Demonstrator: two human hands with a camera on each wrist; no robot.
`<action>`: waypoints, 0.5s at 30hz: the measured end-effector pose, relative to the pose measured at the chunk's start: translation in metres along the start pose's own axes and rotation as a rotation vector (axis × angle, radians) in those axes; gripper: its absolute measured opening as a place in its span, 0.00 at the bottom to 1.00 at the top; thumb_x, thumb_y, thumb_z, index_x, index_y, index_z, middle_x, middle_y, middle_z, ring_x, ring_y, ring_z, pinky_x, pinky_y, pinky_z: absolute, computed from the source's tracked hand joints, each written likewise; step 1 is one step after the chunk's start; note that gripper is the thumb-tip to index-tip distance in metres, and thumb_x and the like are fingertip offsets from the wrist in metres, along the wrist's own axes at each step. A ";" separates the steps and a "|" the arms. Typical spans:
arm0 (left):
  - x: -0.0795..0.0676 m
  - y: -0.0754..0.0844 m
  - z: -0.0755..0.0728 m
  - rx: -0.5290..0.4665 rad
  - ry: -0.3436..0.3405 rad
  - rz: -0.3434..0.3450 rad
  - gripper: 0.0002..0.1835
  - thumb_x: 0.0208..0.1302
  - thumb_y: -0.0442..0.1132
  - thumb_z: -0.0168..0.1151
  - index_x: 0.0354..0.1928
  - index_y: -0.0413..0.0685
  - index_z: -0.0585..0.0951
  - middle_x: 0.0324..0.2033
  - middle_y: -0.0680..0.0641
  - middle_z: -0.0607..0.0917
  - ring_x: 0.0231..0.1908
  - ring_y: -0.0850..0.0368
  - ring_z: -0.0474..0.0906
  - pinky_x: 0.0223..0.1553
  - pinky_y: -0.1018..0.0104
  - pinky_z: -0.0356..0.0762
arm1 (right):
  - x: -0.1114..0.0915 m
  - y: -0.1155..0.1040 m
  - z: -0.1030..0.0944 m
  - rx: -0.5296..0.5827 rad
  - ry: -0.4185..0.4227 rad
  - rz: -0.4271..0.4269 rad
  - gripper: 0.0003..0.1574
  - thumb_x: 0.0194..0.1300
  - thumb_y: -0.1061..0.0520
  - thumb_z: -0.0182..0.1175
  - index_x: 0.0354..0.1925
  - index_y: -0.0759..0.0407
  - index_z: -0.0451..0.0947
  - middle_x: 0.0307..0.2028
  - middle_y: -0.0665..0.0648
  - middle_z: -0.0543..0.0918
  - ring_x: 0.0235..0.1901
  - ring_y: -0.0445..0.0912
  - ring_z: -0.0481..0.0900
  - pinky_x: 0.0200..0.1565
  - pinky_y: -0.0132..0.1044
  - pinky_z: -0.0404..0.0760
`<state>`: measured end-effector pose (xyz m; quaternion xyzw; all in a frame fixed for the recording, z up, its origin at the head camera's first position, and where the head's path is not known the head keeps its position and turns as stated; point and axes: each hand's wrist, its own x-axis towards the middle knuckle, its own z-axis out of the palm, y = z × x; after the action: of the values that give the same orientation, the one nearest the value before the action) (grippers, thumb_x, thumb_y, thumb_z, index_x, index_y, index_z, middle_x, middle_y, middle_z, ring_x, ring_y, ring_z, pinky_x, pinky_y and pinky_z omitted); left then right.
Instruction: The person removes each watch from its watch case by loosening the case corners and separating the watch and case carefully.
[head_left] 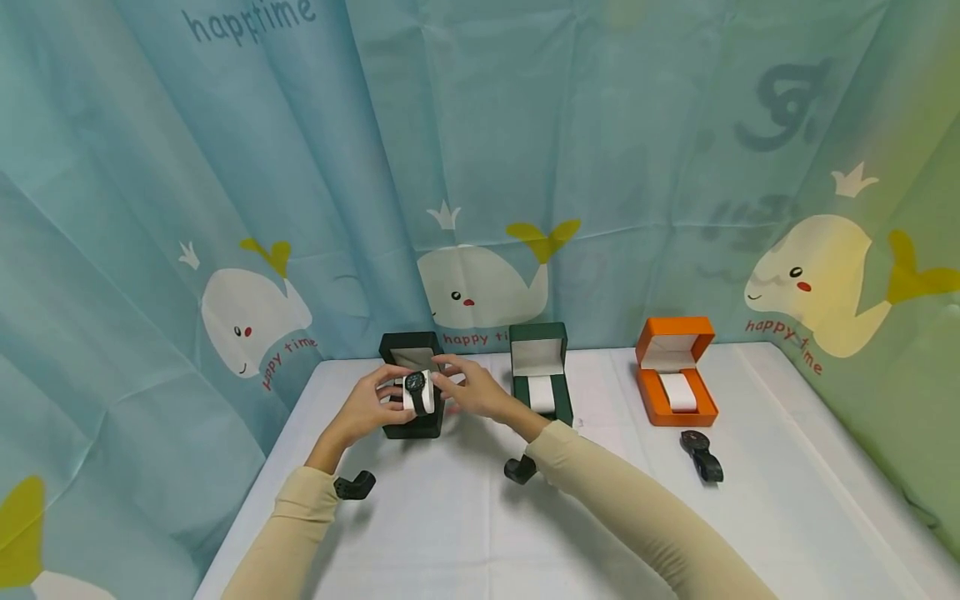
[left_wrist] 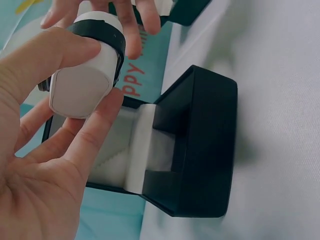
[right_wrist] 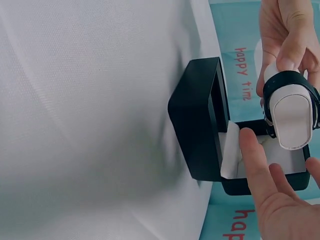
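Note:
In the head view my left hand (head_left: 366, 406) grips a white watch cushion (left_wrist: 80, 92), thumb on one side and fingers on the other. A black wristwatch (head_left: 416, 383) is strapped round this cushion. Both are held above an open dark watch box (left_wrist: 210, 145), whose lid is raised and lined in pale cloth. Close to the cushion's other side is my right hand (head_left: 476, 392), its fingers spread and extended. From the right wrist camera, the right fingers (right_wrist: 257, 165) overlap the box's pale lining and grasp nothing.
A green watch box (head_left: 538, 333) with a white cushion stands open right of the hands. Farther right is an open orange box (head_left: 678, 412), also cushioned. A second black watch (head_left: 702, 457) lies before it on the white table (head_left: 450, 542). Behind hangs a blue whale-print curtain (head_left: 480, 125).

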<state>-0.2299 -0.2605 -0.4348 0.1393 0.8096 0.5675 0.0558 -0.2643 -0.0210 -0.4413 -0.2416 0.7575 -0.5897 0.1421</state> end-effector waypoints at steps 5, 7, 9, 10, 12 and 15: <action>0.001 0.000 0.003 0.010 -0.006 0.006 0.36 0.55 0.23 0.73 0.66 0.36 0.71 0.67 0.33 0.70 0.59 0.32 0.76 0.50 0.59 0.84 | -0.002 0.001 -0.001 0.071 -0.050 -0.010 0.37 0.75 0.48 0.62 0.76 0.54 0.65 0.65 0.66 0.73 0.49 0.59 0.85 0.48 0.59 0.84; 0.001 -0.001 0.004 0.013 -0.008 0.007 0.36 0.55 0.23 0.73 0.66 0.37 0.71 0.67 0.33 0.70 0.59 0.32 0.76 0.50 0.59 0.84 | -0.003 0.002 0.000 0.123 -0.056 0.003 0.37 0.74 0.49 0.63 0.76 0.52 0.65 0.66 0.66 0.72 0.51 0.59 0.84 0.49 0.60 0.84; 0.001 -0.001 0.006 0.007 -0.011 0.007 0.36 0.55 0.24 0.74 0.67 0.37 0.71 0.67 0.33 0.70 0.59 0.32 0.76 0.50 0.60 0.85 | -0.003 0.003 0.001 0.191 -0.051 0.019 0.38 0.73 0.51 0.65 0.76 0.51 0.65 0.66 0.66 0.71 0.52 0.59 0.83 0.50 0.62 0.83; 0.002 0.000 0.006 0.003 -0.016 0.011 0.36 0.55 0.24 0.73 0.67 0.37 0.71 0.67 0.33 0.70 0.59 0.32 0.76 0.50 0.60 0.85 | -0.004 0.003 0.002 0.226 -0.047 0.028 0.38 0.73 0.52 0.65 0.75 0.51 0.65 0.66 0.66 0.71 0.53 0.59 0.83 0.51 0.62 0.82; 0.002 0.000 0.008 -0.003 -0.023 0.021 0.36 0.56 0.24 0.73 0.67 0.37 0.71 0.68 0.32 0.69 0.59 0.32 0.76 0.50 0.60 0.84 | -0.004 0.004 0.003 0.295 -0.042 0.043 0.39 0.71 0.53 0.67 0.75 0.52 0.65 0.66 0.66 0.70 0.54 0.59 0.82 0.51 0.63 0.82; 0.003 0.001 0.009 -0.014 -0.032 0.031 0.36 0.55 0.24 0.73 0.67 0.36 0.71 0.68 0.31 0.69 0.59 0.32 0.76 0.50 0.60 0.84 | -0.004 0.005 0.005 0.350 -0.037 0.051 0.40 0.70 0.55 0.68 0.75 0.54 0.65 0.66 0.66 0.69 0.54 0.58 0.82 0.49 0.60 0.84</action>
<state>-0.2301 -0.2508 -0.4368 0.1605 0.8024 0.5716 0.0607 -0.2595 -0.0219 -0.4475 -0.2045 0.6463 -0.7042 0.2110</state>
